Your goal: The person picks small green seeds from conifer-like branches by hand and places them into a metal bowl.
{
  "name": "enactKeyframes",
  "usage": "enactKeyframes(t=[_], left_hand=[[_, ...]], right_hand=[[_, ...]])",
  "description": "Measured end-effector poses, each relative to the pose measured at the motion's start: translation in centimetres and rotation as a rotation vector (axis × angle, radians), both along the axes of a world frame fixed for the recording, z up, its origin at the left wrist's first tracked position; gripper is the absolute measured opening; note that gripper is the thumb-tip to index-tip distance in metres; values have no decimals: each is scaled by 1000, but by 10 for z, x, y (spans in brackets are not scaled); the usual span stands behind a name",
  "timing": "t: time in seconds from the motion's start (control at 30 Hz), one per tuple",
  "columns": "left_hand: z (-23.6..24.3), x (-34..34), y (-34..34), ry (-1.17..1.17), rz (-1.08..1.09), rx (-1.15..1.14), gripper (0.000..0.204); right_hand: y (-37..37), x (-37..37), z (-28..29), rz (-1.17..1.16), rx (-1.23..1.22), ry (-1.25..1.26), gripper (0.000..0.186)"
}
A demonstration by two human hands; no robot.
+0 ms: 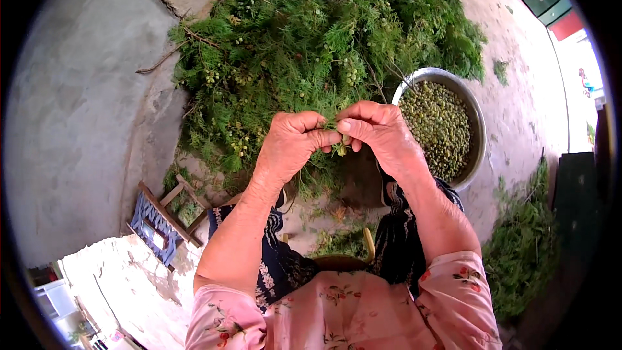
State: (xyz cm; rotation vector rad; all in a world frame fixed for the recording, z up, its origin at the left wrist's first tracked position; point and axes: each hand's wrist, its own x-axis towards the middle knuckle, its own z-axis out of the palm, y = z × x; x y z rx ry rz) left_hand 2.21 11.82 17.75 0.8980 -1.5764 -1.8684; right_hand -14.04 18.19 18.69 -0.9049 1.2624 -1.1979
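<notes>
My left hand (288, 146) and my right hand (385, 136) meet in front of me, thumbs and fingers pinched together. Between the fingertips they hold a small green evergreen sprig (341, 150), mostly covered by the fingers. Just beyond my hands lies a large heap of cut evergreen branches (278, 65) with pale green cones among the feathery leaves. To the right of my right hand stands a round metal basin (482, 131), filled high with small green cones (435, 123).
Left of my knees is a small wooden stool (170, 220) with blue woven strips. More cut branches (525, 246) lie on the floor at the right. A bare twig (159, 59) sticks out from the heap's left side. Leaf scraps lie between my feet.
</notes>
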Motion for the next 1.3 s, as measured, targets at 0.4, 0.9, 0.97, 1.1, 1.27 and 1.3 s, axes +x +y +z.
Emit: enactKeyframes(t=[0.4, 0.9, 0.97, 1.1, 1.27, 1.3], left_hand=[[2, -8, -2, 88, 123, 229, 10], [1, -16, 6, 94, 123, 250, 10], [-2, -17, 6, 117, 181, 232, 10], [-5, -18, 6, 138, 187, 134, 9], [-2, -21, 3, 150, 87, 383, 9], [-3, -21, 6, 145, 87, 396, 9]], right_hand=[[2, -4, 3, -112, 14, -661, 16], [1, -11, -3, -153, -9, -587, 26], [4, -10, 1, -133, 1, -608, 24], [4, -2, -4, -85, 6, -387, 19], [8, -11, -8, -70, 76, -531, 12], [10, -15, -6, -31, 72, -547, 11]])
